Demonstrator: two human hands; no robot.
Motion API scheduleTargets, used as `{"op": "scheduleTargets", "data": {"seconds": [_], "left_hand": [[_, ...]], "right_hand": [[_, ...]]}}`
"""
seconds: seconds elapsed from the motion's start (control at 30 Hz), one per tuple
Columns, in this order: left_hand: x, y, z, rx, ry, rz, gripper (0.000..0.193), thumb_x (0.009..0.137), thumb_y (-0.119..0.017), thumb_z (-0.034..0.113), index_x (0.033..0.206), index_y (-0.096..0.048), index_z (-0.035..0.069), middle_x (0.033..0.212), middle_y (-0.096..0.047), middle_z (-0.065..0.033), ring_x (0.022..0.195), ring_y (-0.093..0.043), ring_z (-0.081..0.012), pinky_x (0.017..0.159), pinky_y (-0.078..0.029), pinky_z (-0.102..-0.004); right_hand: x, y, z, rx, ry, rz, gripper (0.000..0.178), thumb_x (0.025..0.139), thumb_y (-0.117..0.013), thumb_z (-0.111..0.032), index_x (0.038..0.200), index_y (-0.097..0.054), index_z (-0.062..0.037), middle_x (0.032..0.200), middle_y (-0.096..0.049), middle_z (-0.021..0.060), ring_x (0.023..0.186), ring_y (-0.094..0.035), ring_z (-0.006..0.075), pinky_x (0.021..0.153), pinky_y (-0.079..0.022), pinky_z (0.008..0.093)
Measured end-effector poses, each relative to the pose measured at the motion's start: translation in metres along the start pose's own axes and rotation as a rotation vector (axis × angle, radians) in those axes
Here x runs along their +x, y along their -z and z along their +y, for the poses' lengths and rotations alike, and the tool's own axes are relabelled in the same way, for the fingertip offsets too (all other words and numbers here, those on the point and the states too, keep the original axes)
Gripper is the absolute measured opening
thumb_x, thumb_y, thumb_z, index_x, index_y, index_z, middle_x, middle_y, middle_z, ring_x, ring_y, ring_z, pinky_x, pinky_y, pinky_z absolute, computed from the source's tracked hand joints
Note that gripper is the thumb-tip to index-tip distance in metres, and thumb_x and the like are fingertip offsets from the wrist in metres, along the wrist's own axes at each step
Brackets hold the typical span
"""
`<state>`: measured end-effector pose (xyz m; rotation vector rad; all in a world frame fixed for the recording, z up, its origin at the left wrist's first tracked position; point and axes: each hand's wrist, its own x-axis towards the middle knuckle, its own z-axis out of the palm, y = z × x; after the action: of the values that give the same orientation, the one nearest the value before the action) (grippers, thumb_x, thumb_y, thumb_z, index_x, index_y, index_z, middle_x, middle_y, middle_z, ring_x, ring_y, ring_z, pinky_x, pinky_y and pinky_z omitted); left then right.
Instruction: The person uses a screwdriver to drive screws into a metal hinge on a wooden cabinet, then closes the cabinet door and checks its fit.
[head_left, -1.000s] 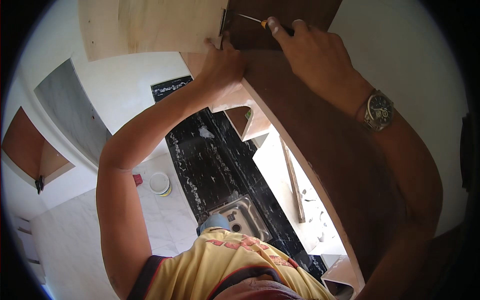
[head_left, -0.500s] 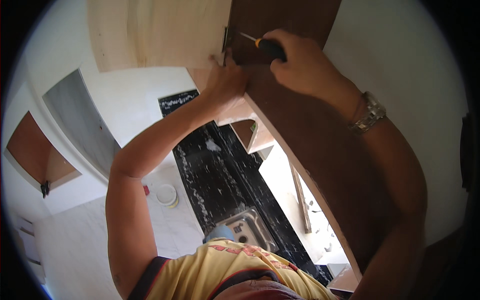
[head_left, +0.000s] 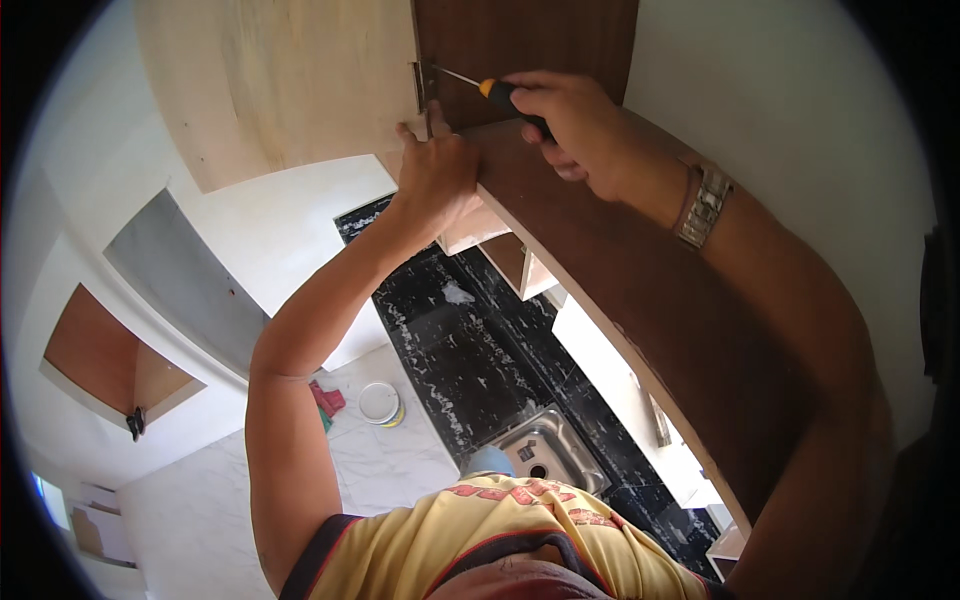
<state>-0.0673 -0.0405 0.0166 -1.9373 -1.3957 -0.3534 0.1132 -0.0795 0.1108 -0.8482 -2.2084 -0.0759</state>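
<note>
In my right hand (head_left: pixel 580 130) is a screwdriver (head_left: pixel 492 88) with a black and yellow handle, the fingers wrapped round it. Its thin metal shaft points left, and the tip meets a small metal hinge (head_left: pixel 420 88) or comes very close to it. This hinge sits where a pale plywood door (head_left: pixel 290 80) joins the dark brown inside of a cabinet (head_left: pixel 530 45). My left hand (head_left: pixel 440 165) is just below, thumb and index finger stretched up and apart. The index fingertip reaches the hinge's lower end; the other fingers are curled and partly hidden.
A long brown cabinet panel (head_left: pixel 660 290) runs under my right arm. Lower down are a black marbled countertop (head_left: pixel 450 340) and a steel sink (head_left: pixel 580 450). On the pale floor stands a white bucket (head_left: pixel 380 402) beside a red cloth (head_left: pixel 327 398). Wall openings (head_left: pixel 185 270) lie left.
The view has shifted, so the door and hands appear further left. The screwdriver's tip is still at the hinge, and my left hand keeps its place under it.
</note>
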Motion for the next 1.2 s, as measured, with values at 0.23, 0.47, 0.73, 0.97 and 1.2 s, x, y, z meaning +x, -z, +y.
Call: {"op": "scheduleTargets", "data": {"seconds": [0.23,0.47,0.73,0.97,1.2], "left_hand": [[0.001,-0.003,-0.007,0.026,0.014,0.059,0.035,0.080,-0.070,0.034,0.097,-0.080,0.005,0.114,-0.068,-0.0343,0.139,-0.046,-0.0478,0.098,-0.040,-0.0764],[0.000,0.008,0.003,-0.027,-0.008,0.107,0.032,0.079,-0.068,0.032,0.090,-0.081,0.005,0.110,-0.068,-0.0368,0.136,-0.050,-0.0483,0.097,-0.040,-0.0765],[0.006,0.008,0.000,-0.013,0.006,-0.004,0.052,0.083,-0.066,0.046,0.098,-0.077,-0.002,0.138,-0.042,-0.0505,0.105,-0.068,-0.0527,0.103,-0.039,-0.0728],[-0.002,0.002,-0.006,-0.015,0.043,-0.023,0.039,0.074,-0.071,0.031,0.100,-0.078,0.003,0.123,-0.061,-0.0407,0.141,-0.045,-0.0466,0.100,-0.039,-0.0760],[-0.006,-0.005,0.004,-0.014,0.051,0.108,0.047,0.082,-0.065,0.035,0.115,-0.073,0.002,0.135,-0.053,-0.0431,0.122,-0.062,-0.0471,0.103,-0.036,-0.0750]], "right_hand": [[-0.008,0.009,-0.006,-0.722,0.319,-0.030,0.042,0.087,-0.063,-0.012,0.126,-0.062,0.0031,0.094,-0.069,0.0193,0.072,-0.073,0.0263,0.057,-0.059,0.0369],[-0.003,-0.014,0.014,-0.639,0.264,-0.139,0.046,0.089,-0.061,-0.011,0.134,-0.062,-0.0001,0.094,-0.069,0.0169,0.066,-0.072,0.0212,0.049,-0.056,0.0322],[0.006,0.002,0.026,-0.057,0.000,0.075,0.048,0.089,-0.064,-0.012,0.135,-0.059,-0.0017,0.086,-0.067,0.0159,0.061,-0.067,0.0225,0.054,-0.054,0.0358],[-0.012,0.003,-0.017,-0.861,0.402,-0.015,0.042,0.093,-0.060,-0.013,0.133,-0.062,-0.0009,0.086,-0.068,0.0156,0.066,-0.072,0.0241,0.055,-0.059,0.0352],[-0.025,-0.043,0.006,-0.053,-0.008,0.078,0.036,0.095,-0.057,-0.012,0.129,-0.062,0.0004,0.089,-0.072,0.0224,0.072,-0.071,0.0374,0.073,-0.059,0.0454]]}}
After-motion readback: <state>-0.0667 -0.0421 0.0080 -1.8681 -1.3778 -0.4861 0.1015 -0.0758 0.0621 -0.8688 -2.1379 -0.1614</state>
